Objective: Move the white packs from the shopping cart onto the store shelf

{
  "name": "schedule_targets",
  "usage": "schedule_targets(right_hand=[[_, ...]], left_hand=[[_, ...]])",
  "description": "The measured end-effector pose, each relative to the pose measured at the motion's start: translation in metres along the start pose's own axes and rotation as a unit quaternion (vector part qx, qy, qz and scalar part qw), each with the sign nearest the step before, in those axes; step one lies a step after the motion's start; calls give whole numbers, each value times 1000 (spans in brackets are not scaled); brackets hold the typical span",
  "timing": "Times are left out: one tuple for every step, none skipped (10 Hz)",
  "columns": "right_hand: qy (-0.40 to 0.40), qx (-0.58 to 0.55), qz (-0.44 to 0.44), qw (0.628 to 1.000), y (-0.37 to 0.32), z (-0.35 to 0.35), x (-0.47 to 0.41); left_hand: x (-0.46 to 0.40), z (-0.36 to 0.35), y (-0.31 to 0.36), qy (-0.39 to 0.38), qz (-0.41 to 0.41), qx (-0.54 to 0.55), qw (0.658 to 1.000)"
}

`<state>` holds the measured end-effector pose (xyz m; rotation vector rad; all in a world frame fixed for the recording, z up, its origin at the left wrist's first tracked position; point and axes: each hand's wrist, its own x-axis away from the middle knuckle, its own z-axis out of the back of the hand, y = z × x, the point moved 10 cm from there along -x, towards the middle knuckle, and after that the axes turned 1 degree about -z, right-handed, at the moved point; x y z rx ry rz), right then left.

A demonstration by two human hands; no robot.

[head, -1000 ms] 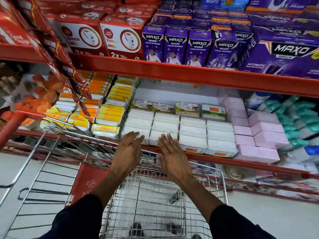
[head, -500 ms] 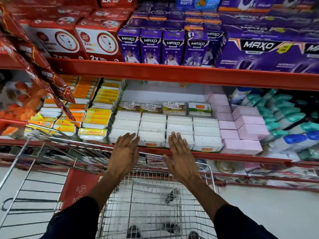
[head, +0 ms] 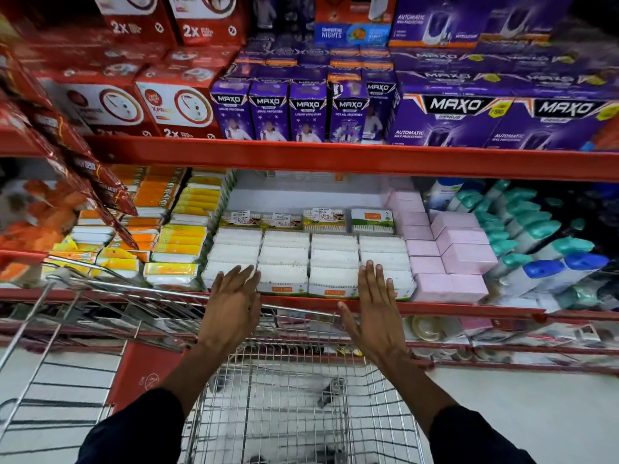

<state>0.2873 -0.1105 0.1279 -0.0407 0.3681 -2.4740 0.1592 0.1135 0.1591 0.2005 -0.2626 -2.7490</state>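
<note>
Person stands at a red store shelf (head: 335,160), both arms stretched forward over a wire shopping cart (head: 288,403). Left hand (head: 231,309) flat, fingers spread, holding nothing; fingertips lie at the front edge of the leftmost column of white packs (head: 284,259). Right hand (head: 376,313) also flat and empty, fingers together, tips over the rightmost column.

White packs sit in four columns on the shelf's middle tier, at 12 o'clock from the cart, front row at the shelf lip. No packs visible in the cart basket; floor shows through the mesh.

At 9 o'clock of the packs: yellow and orange packets (head: 181,229). At 3 o'clock, touching: pink boxes (head: 459,259), then teal-capped bottles (head: 536,236). Tier above, 12 o'clock: purple cartons (head: 308,112); at 10 o'clock: red cartons (head: 174,105).
</note>
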Motion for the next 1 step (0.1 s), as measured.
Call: schedule_targets(right_hand=[[49, -5, 16, 999, -14, 36, 1]], left_hand=[[-1, 26, 18, 40, -9, -9, 999]])
